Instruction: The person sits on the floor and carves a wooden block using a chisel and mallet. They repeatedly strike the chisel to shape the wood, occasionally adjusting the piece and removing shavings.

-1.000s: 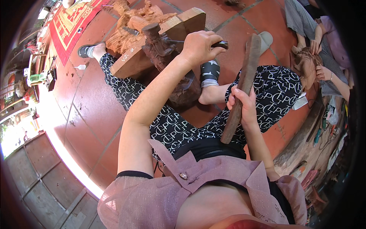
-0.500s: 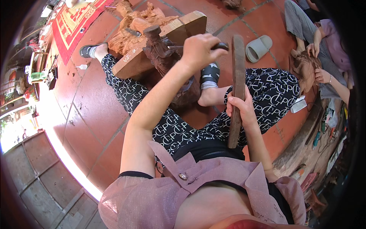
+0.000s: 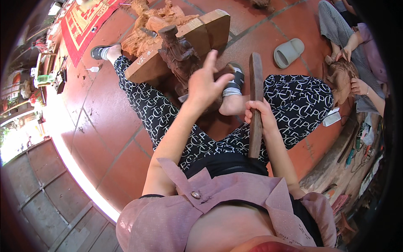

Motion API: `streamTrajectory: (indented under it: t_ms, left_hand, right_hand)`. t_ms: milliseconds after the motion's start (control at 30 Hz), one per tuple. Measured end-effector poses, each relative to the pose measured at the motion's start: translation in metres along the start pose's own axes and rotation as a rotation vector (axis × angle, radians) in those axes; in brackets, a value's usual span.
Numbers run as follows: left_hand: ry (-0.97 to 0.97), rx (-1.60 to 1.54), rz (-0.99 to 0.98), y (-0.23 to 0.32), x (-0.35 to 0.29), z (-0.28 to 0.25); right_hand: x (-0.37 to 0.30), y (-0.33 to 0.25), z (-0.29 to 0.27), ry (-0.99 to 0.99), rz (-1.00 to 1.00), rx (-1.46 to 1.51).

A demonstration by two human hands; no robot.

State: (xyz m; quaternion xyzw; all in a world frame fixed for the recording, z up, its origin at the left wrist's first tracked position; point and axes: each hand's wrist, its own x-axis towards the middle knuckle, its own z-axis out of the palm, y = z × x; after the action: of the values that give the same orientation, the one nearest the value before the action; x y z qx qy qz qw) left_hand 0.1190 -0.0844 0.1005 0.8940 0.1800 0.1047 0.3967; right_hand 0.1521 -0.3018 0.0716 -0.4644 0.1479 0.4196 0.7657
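My left hand [image 3: 203, 88] is beside a dark brown carved wooden figure [image 3: 178, 59]. Its index finger and thumb are stretched out, while the other fingers seem curled round a chisel. The chisel's brown handle end [image 3: 226, 70] shows between thumb and index finger; most of the tool is hidden by the hand. My right hand [image 3: 261, 114] is closed round the lower half of a flat, dark wooden bar [image 3: 255, 80], held upright over my lap. Leaning between my legs, the carved figure rests against a thick wooden block [image 3: 145, 69].
An orange-brown carving [image 3: 155, 21] lies behind the block. A grey slipper [image 3: 289, 53] is on the tiled floor. On the right, another person's hands [image 3: 357, 86] touch a brown carving [image 3: 341, 77]. Tools lie along a log [image 3: 331, 161]. A red mat [image 3: 84, 29] is far left.
My left hand has dropped down and toward me from the figure's upper part, its index finger now stretched out. The wooden bar has moved slightly down and left with my right hand.
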Motion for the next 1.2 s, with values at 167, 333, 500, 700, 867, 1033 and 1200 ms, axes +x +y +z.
streamTrajectory:
  t_ms: [167, 333, 500, 700, 867, 1033, 1200]
  left_hand:
    - [0.088, 0.257, -0.079, -0.03, 0.007, -0.026]
    - [-0.117, 0.074, -0.054, -0.045, 0.006, -0.019]
    - [-0.019, 0.155, -0.045, -0.016, 0.008, -0.023]
    - [-0.049, 0.294, -0.13, -0.011, 0.039, -0.061]
    - [-0.056, 0.271, -0.105, -0.017, 0.044, -0.064]
    - [-0.002, 0.155, -0.183, -0.02, 0.038, -0.06]
    - [0.062, 0.238, -0.035, -0.005, 0.045, -0.062]
  right_hand:
    - [-0.002, 0.002, 0.003, -0.031, -0.022, -0.072]
    - [-0.002, 0.003, 0.002, -0.037, -0.011, -0.037]
    - [0.001, 0.004, 0.0, -0.027, -0.005, 0.011]
    - [0.001, 0.002, 0.002, -0.037, 0.012, -0.034]
    - [0.0, 0.0, 0.005, -0.018, 0.001, -0.046]
    - [-0.001, 0.0, 0.003, -0.021, 0.001, -0.032]
    - [0.001, -0.006, 0.004, -0.073, -0.036, -0.109]
